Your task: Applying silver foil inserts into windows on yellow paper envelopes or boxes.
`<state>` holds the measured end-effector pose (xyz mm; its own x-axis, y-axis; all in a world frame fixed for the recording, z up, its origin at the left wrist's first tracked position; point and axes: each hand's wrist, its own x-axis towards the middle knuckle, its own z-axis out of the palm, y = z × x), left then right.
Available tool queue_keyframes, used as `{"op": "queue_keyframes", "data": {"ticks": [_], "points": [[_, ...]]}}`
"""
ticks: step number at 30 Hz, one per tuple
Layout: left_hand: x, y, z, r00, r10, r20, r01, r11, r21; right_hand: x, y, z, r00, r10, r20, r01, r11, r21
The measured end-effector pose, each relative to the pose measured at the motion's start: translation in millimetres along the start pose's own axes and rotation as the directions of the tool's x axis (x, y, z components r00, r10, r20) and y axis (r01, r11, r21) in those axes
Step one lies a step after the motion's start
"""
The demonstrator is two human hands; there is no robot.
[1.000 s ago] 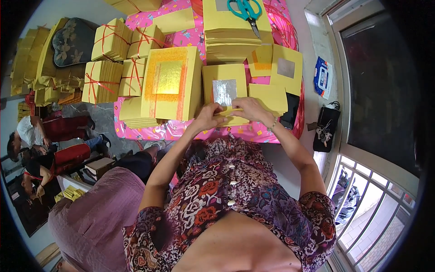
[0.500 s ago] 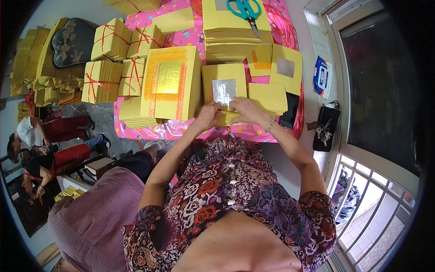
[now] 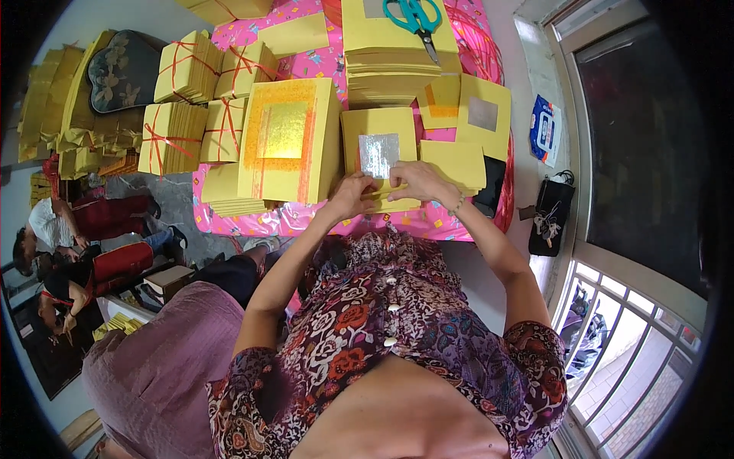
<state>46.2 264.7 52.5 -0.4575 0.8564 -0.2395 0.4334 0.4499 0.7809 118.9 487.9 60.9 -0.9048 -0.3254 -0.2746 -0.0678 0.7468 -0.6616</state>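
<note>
Both hands meet at frame centre, at the near edge of a pink-covered table (image 3: 466, 222). Left hand (image 3: 353, 195) and right hand (image 3: 413, 182) are close together, fingertips pinching the near edge of a yellow sheet stack (image 3: 380, 157); whether each grip is fully closed cannot be told. The stack lies directly beyond the fingers, both hands about equally near. Roughly square, so no clear long axis; its sides run up-frame, away from the body. A silver foil square (image 3: 379, 153) sits at its centre, just above the fingertips. Left of it, a larger stack with gold foil (image 3: 284, 130). Farther up, tied bundles (image 3: 172, 138) at upper left; scissors (image 3: 417, 17) on a tall stack at top.
</note>
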Motion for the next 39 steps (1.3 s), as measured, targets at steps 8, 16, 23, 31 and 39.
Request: {"op": "queue_keyframes", "data": {"ticks": [8, 16, 23, 31, 39], "points": [[0, -4, 4, 0.993, 0.026, -0.112, -0.021, 0.999, 0.042, -2, -1, -1, 0.999, -0.018, -0.038, 0.019, 0.999, 0.027], [-7, -7, 15, 0.972, 0.028, -0.233, -0.033, 0.999, -0.015, -7, -13, 4, 0.984, -0.095, -0.153, 0.103, 0.994, 0.042], [-12, 4, 13, 0.964, 0.034, -0.265, -0.040, 0.999, -0.017, -2, -9, 4, 0.980, -0.100, -0.173, 0.106, 0.994, 0.029], [-38, 31, 15, 0.888, -0.051, -0.457, 0.025, 0.998, -0.064, 2, -6, 1, 0.993, 0.000, -0.115, 0.019, 0.985, 0.169], [-33, 9, 28, 0.918, -0.259, -0.302, 0.190, 0.952, -0.239, 8, 11, 26, 0.992, 0.126, -0.007, -0.094, 0.778, 0.621]]}}
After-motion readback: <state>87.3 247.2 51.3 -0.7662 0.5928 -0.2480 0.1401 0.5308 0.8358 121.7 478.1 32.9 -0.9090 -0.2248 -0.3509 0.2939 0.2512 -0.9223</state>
